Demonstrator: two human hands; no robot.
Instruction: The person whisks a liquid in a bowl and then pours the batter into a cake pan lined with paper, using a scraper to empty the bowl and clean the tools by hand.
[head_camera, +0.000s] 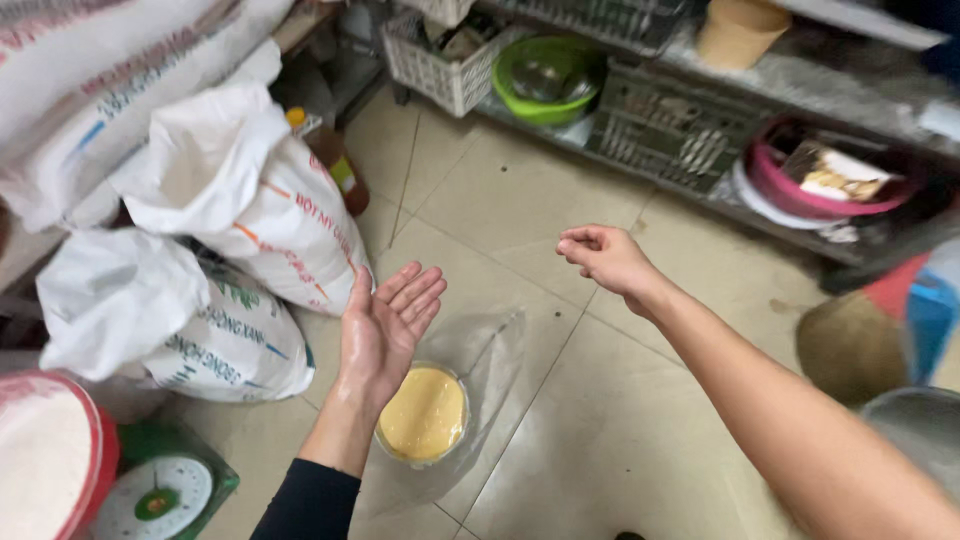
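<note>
Head cam looking straight down at a tiled floor (600, 440) in what looks like a cramped storeroom. Left hand (385, 325) is up with the palm open and turned inward, fingers straight and close together, holding nothing. Right hand (605, 257) is stretched out further ahead, fingers loosely curled in toward the palm; I can't see anything gripped in it, though the inside of the curl is hidden from this angle. The two hands are well apart.

Right below the left wrist sits a small round clear plastic tub of pale yellow batter-like stuff (424, 414), resting on the floor on top of a crinkly clear plastic bag (490, 350) that spreads out toward the upper right. Neither hand touches it; the left one is the nearer.

On the left side, big white woven sacks with printed lettering (250, 215) are piled up against each other. Bottom left corner has a red-rimmed tub of white powder (45, 460), and just beside it a green kitchen scale with a round white dial (160, 490). Along the top there's a low metal shelf (800, 75) holding a lime green plastic bowl (548, 78), a white slotted plastic basket (440, 62) and a pink plastic basin (825, 180).
</note>
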